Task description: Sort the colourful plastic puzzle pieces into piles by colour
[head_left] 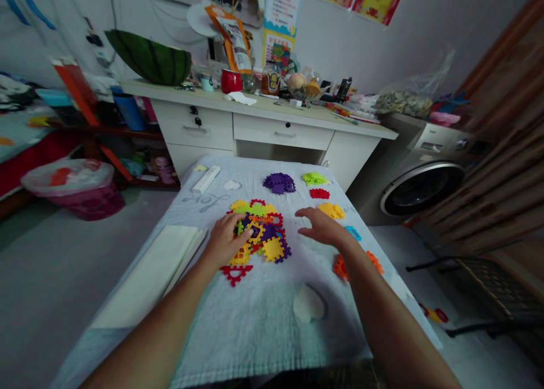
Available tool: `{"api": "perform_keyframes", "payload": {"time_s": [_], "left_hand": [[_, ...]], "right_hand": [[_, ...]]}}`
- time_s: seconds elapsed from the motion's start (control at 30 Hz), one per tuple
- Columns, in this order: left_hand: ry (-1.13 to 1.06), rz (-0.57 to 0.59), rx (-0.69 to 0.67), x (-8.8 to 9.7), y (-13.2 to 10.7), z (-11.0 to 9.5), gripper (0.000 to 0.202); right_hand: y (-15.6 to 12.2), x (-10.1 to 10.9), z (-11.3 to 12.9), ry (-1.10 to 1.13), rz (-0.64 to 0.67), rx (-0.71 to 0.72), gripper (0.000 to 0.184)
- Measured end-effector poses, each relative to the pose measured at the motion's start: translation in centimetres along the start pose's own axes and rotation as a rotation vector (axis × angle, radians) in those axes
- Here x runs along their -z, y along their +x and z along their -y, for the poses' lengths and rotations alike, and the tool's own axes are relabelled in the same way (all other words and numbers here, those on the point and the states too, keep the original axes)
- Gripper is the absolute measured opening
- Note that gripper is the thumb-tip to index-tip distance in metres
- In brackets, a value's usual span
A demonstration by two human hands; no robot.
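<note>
Because the right forearm lies directly over the orange group [340,266], near the right border of the towel-covered surface [250,332], I judge that a small sideways movement of this arm could push those pieces over the border. A second risk is in the mixed pile [266,230]. Its pieces have toothed edges and lie one over another, so lifting one piece may drag its neighbours and scatter them.

The left hand [223,240] rests on the left side of this pile. Its fingers [240,231] are bent down onto a yellow and a green piece, but I cannot tell whether they really grip one or only touch it. The right hand [321,225] hovers just to the right of the pile, with its fingers [304,213] spread and holding nothing.

The pile is made of flat plastic squares with notched rims, in yellow, red, purple, orange and green, lying between the two hands. One red piece [236,273] lies apart, beside the left wrist. Beyond the right fingers there are small one-colour groups: a yellow group [331,210] nearest, then a red group [319,193], a green group [315,178] and a purple group [279,183].
</note>
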State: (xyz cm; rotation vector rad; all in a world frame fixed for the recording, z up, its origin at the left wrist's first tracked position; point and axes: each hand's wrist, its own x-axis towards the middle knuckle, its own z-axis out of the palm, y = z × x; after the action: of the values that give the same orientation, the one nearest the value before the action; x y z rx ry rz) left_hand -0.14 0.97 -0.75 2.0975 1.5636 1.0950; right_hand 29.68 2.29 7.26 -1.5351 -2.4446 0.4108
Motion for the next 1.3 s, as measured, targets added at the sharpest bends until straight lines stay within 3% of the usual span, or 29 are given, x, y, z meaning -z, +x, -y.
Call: {"api": "perform_keyframes", "payload": {"time_s": [0.17,0.23,0.4,0.53,0.67,0.83,1.03,1.3], "left_hand": [[-0.007,0.008,0.012,0.1,0.0,0.1,0.033],[-0.009,0.009,0.012,0.1,0.0,0.1,0.033],[-0.010,0.013,0.018,0.3,0.0,-0.3,0.032],[-0.023,0.007,0.011,0.3,0.0,-0.5,0.020],[-0.056,-0.014,0.019,0.2,0.0,-0.5,0.013],[-0.128,-0.052,0.029,0.5,0.1,-0.9,0.011],[-0.196,-0.170,0.070,0.7,0.2,-0.8,0.017],[-0.242,-0.212,0.115,0.9,0.2,-1.4,0.014]], "right_hand": [[-1.3,-3.9,5.3,0.154,-0.001,0.107,0.070],[-1.4,-5.1,6.0,0.149,-0.030,0.110,0.064],[-0.8,-6.1,5.3,0.186,-0.107,0.125,0.042],[-0.5,-6.2,4.2,0.340,-0.184,0.041,0.017],[-0.2,-6.7,3.3,0.500,-0.367,-0.092,0.012],[0.0,-7.1,3.1,0.435,-0.553,-0.121,0.011],[-0.4,-6.6,3.9,0.360,-0.341,0.068,0.038],[-1.0,-6.3,3.8,0.259,-0.153,0.134,0.048]]}}
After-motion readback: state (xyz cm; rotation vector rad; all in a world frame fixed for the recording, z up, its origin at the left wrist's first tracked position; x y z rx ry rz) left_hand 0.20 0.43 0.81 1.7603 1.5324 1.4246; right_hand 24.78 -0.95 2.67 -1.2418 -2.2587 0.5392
